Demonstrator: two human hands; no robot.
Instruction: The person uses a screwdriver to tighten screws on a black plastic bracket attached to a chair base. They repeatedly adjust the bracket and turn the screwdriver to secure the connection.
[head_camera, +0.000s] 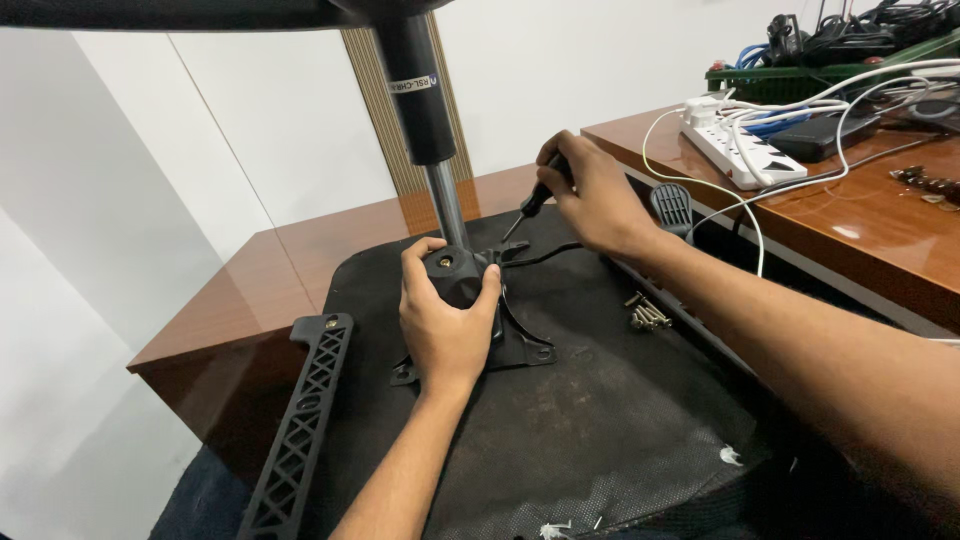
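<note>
Right hand (590, 195) clamps screwdriver (532, 203), shaft slanting down-left to plate (520, 345) just beyond left hand (445, 325) (closed over mechanism knob (452, 272)), right hand nearer the screw.

Left hand (445, 325) clamped, right hand (590, 195) gripping

One screwdriver (530, 203), one loose screw pile (647, 315), one power strip (725, 143), one armrest (298, 430), two hands

mechanism plate (520, 345) on seat underside (600, 420), screws (648, 316) right
</note>
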